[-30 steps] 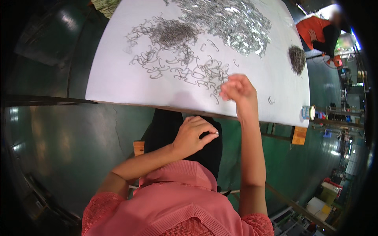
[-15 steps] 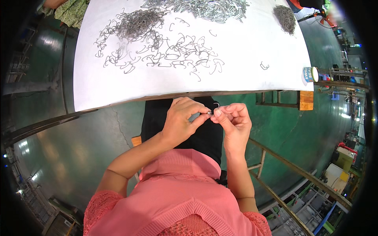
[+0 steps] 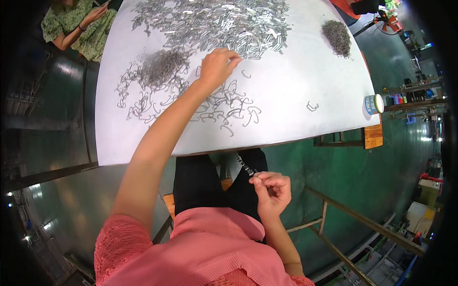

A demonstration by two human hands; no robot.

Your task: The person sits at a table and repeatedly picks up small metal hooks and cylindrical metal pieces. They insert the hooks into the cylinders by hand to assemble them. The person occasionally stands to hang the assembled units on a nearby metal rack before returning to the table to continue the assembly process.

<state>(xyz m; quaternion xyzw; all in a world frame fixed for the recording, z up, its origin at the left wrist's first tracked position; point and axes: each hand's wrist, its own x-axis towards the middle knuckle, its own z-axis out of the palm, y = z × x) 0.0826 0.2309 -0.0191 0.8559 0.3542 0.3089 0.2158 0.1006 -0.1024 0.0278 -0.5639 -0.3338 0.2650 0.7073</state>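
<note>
My left hand (image 3: 218, 69) reaches over the white table, at the near edge of a pile of short silver metal pieces (image 3: 229, 24). Its fingers are curled and drawn together; whatever is at their tips cannot be made out. Loose bent wire hooks (image 3: 238, 107) lie under and beside my left forearm. Above my lap, my right hand (image 3: 273, 190) is closed, thumb against fingers, on one end of a short metal chain (image 3: 244, 165). That chain slants up and left from the fingertips toward the table's front edge.
A dense heap of wire hooks (image 3: 164, 66) lies left on the white table (image 3: 286, 119), another dark wire heap (image 3: 337, 38) at right. A small tub (image 3: 373, 104) stands by the right edge. A person in a patterned green top (image 3: 90, 28) is at the far left.
My left hand has left my right hand and stretched forward to the silver pieces. My right hand has come lower, and the chain now shows. The co-worker's arm has come into view.
</note>
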